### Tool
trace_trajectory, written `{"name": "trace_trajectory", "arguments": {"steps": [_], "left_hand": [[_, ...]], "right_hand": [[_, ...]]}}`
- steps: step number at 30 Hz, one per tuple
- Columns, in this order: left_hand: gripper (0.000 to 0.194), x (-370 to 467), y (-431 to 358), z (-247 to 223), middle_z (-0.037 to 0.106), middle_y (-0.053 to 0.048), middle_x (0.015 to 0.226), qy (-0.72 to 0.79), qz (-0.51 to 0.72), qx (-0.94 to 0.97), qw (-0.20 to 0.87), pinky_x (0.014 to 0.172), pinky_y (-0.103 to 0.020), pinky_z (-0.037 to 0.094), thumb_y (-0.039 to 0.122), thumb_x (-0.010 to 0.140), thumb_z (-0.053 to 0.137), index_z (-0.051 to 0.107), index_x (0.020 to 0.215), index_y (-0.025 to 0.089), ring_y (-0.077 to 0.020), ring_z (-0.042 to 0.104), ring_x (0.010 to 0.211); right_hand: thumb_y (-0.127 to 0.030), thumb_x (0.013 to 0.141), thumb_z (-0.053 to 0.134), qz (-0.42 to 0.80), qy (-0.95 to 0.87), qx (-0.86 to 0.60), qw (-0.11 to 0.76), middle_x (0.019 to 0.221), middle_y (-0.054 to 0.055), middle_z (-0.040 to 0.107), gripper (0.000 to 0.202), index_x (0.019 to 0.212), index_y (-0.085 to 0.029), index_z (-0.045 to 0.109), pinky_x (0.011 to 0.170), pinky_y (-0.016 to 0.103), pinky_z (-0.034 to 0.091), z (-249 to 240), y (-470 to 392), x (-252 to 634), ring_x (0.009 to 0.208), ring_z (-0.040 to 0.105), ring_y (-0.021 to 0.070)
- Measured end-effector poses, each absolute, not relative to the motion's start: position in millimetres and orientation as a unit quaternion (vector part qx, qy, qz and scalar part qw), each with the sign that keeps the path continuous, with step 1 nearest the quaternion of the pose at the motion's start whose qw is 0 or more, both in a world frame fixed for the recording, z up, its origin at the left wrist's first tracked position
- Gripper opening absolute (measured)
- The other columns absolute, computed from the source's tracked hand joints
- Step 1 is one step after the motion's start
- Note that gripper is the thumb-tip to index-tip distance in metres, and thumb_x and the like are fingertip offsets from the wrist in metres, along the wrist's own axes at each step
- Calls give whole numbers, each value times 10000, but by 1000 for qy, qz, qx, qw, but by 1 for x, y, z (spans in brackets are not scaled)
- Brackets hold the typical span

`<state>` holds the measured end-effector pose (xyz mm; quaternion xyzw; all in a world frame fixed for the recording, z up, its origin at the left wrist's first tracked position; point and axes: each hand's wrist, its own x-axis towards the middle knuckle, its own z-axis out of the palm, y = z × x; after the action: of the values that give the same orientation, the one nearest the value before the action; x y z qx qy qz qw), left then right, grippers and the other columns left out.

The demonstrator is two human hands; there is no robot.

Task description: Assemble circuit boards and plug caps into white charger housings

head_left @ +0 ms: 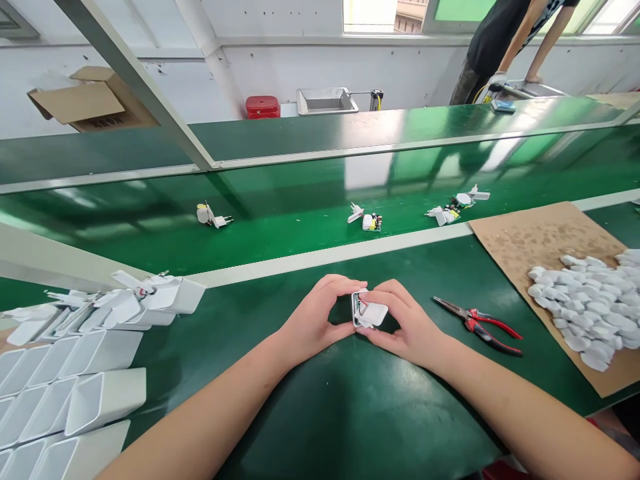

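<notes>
A small white plastic housing [369, 311] with a red wire and circuit parts showing is held between both hands above the green table. My left hand [320, 313] grips its left side, thumb below and fingers on top. On the right side, my right hand [400, 317] pinches the housing and a white flat piece with thumb and fingers. To the right of my right hand lie red-handled pliers [473, 320], their jaws pointing up and left.
White open boxes [107, 400] stand in rows at left, wired white parts [120, 303] above them. White pieces [590, 300] lie on cardboard [540, 223] at right. Small circuit assemblies [371, 221] rest on the green belt [290, 233]. Another person [493, 40] leans at the back right.
</notes>
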<state>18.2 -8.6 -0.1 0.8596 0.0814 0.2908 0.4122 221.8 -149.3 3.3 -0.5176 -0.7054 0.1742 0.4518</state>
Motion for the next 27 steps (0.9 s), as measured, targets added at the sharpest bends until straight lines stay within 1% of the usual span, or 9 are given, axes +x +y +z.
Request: {"name": "trace_trajectory", "arguments": {"steps": [6, 8, 13, 19, 23, 27], "left_hand": [[573, 20, -9, 2, 697, -90, 1405, 80, 271, 873, 397, 1074, -483, 577, 283, 944, 828, 559, 1449, 317, -279, 649, 1270], [559, 20, -10, 3, 699, -87, 1401, 82, 269, 875, 393, 1071, -476, 575, 291, 953, 820, 557, 1445, 313, -275, 650, 1267], [556, 20, -11, 2, 691, -77, 1421, 78, 256, 881, 390, 1087, -476, 563, 268, 954, 815, 547, 1439, 312, -272, 633, 1284], [624, 20, -13, 1, 664, -68, 1472, 72, 243, 890, 380, 1130, -497, 540, 177, 922, 811, 519, 1456, 316, -288, 591, 1336], [613, 20, -14, 2, 664, -76, 1469, 65, 245, 893, 372, 1118, -508, 544, 198, 940, 792, 509, 1471, 317, -299, 603, 1325], [566, 21, -13, 3, 683, -93, 1397, 81, 261, 888, 370, 1069, -488, 570, 254, 962, 772, 516, 1465, 291, -298, 622, 1277]], "right_hand": [[-162, 958, 711, 144, -705, -520, 461, 1136, 73, 578, 534, 1451, -318, 576, 804, 379, 631, 2, -147, 223, 978, 649, 219], [-150, 955, 700, 128, -702, -519, 470, 1137, 75, 586, 520, 1435, -316, 585, 821, 390, 631, 1, -146, 222, 989, 650, 223], [-184, 960, 703, 107, -698, -515, 485, 1162, 91, 650, 433, 1364, -304, 601, 866, 435, 639, 4, -145, 220, 1044, 679, 259], [-218, 957, 732, 91, -702, -511, 487, 1166, 106, 679, 441, 1370, -301, 603, 857, 461, 648, 6, -149, 221, 1040, 702, 282], [-211, 942, 753, 84, -705, -507, 488, 1166, 109, 678, 440, 1350, -298, 614, 847, 462, 652, 6, -149, 222, 1025, 708, 285], [-225, 948, 746, 100, -702, -534, 460, 1217, 113, 658, 458, 1372, -312, 597, 918, 504, 649, 4, -147, 224, 1112, 689, 307]]}}
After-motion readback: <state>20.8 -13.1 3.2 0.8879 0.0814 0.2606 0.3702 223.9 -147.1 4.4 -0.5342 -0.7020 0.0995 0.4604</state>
